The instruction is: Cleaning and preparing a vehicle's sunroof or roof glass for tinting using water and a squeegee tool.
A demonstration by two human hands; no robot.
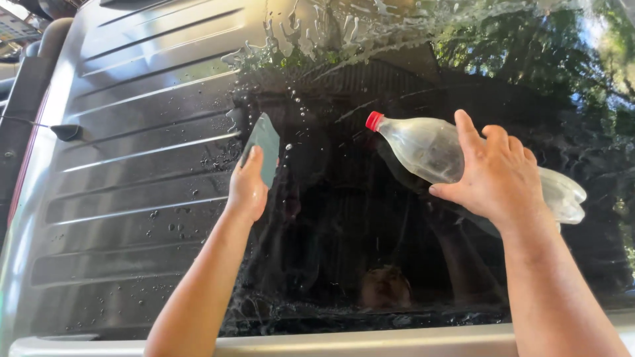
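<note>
My left hand (pixel 247 188) presses a flat grey-green scraper card (pixel 266 147) against a wet, dark tinted vehicle window (pixel 370 225). My right hand (pixel 497 173) grips a clear plastic bottle (pixel 423 147) with a red cap (pixel 374 121), held tilted with the cap pointing up and to the left, close to the glass. Water drops and soapy streaks cover the upper part of the window. My reflection shows faintly low in the glass.
A grey ribbed vehicle panel (pixel 132 165) with water drops lies left of the window. A pale trim edge (pixel 331 342) runs along the bottom. Trees reflect in the glass at the upper right (pixel 529 53). A small dark fitting (pixel 66 132) sits at the far left.
</note>
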